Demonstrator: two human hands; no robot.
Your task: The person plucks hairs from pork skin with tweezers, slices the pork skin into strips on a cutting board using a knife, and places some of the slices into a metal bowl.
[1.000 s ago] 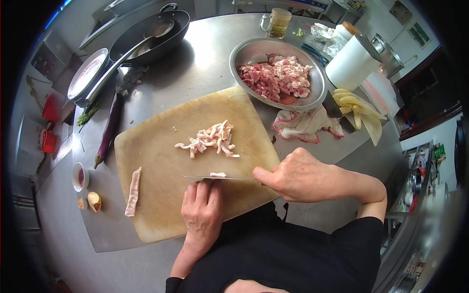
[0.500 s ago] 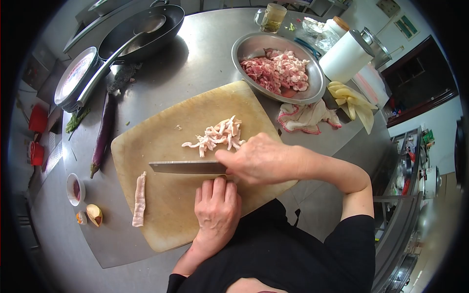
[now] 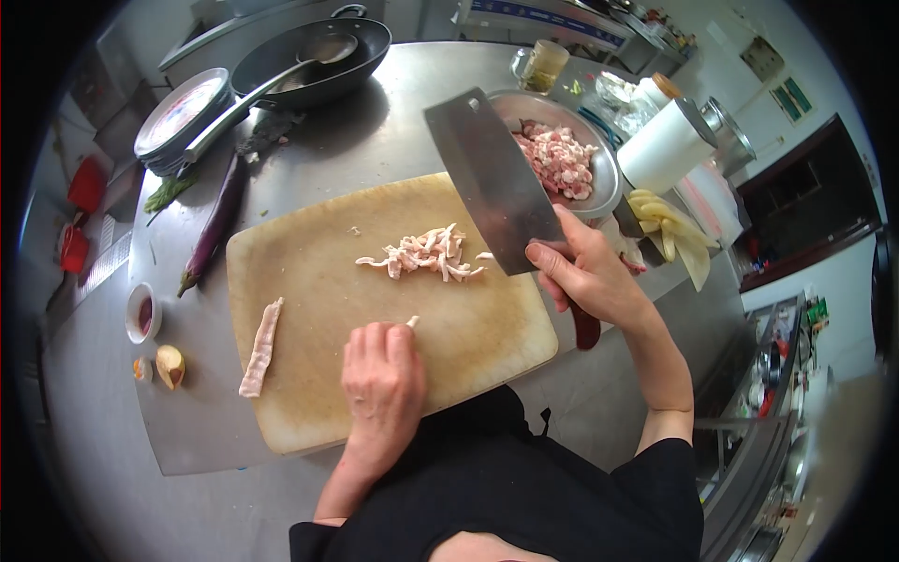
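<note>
Raised above the board's right side is a cleaver (image 3: 492, 183), its broad blade tilted up and leftward. My right hand (image 3: 590, 272) is closed round its dark red handle. My left hand (image 3: 384, 375) rests near the front of the cutting board (image 3: 309, 225), fingers bent and together over a piece of pale meat (image 3: 412, 321), of which only a small end shows. Beyond it lies a pile of cut meat strips (image 3: 426, 253). One long uncut strip of meat (image 3: 262, 347) lies at the board's left.
A metal bowl (image 3: 609, 178) of cut meat stands behind the cleaver. Near it are a glass mug (image 3: 541, 67), a white canister (image 3: 667, 145) and pale yellow slices (image 3: 670, 220). Leftward are an eggplant (image 3: 217, 220), a wok (image 3: 281, 94), stacked plates (image 3: 181, 117) and a small bowl (image 3: 143, 314).
My right hand has lifted the cleaver off the board, swinging it up and to the right. My left hand stays low on the board. The whole view has shifted slightly.
</note>
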